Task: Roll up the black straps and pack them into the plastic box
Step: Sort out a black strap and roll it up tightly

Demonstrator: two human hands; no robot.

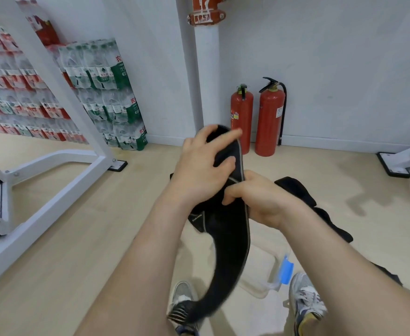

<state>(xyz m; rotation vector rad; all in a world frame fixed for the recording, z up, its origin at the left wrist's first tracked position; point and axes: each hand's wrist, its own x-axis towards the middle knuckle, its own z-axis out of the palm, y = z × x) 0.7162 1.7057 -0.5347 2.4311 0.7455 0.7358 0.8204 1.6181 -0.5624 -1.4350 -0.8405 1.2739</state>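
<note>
Both forearms reach forward; left hand wraps fingers over the strap's far end, right hand seemingly pinches its middle.

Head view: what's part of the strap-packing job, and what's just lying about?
Job: black strap, gripped by left hand and right hand; loose straps on floor; plastic box.
Lying about: fire extinguishers, bottled-water packs, white frame.

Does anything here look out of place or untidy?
Only the loose black straps lying in a heap on the floor near the plastic box; nothing looks spilled or damaged.
</note>
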